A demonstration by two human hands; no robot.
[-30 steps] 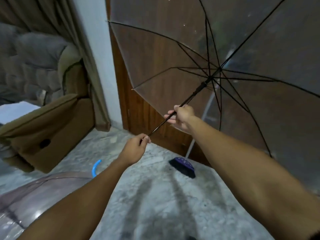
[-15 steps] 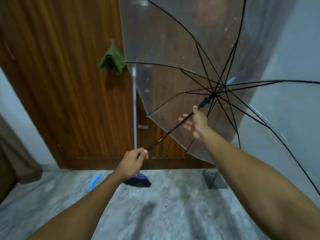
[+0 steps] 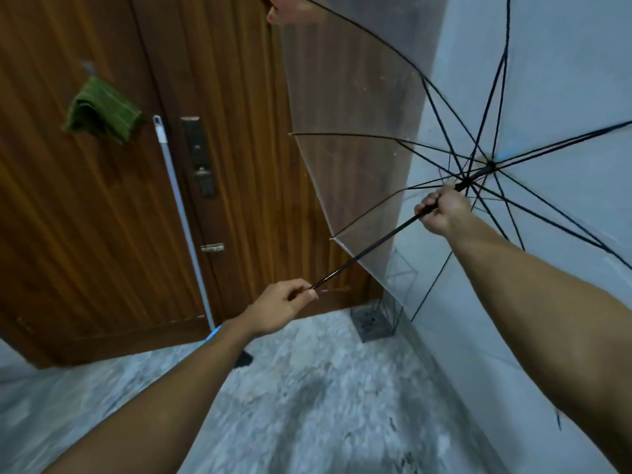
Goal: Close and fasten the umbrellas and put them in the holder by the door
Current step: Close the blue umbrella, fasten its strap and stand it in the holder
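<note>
Before the wooden door [image 3: 102, 234], one clear umbrella [image 3: 359, 114] is standing fully open, its canopy spreading up and to the right of both hands. Its black shaft [image 3: 369, 246] is running along a diagonal, from low left to high right. The left hand [image 3: 284, 307] is pinching the shaft's lower end, while the right hand [image 3: 441, 210] is wrapping its fingers around the upper shaft, just below the runner where the ribs are meeting, so it is the nearer hand for pulling the runner down. One wire holder [image 3: 376, 319] is sitting on the floor in the corner by the door, below the canopy's edge. One mop handle [image 3: 184, 217] is leaning against the door, and one green cloth [image 3: 102, 114] is hanging there.
</note>
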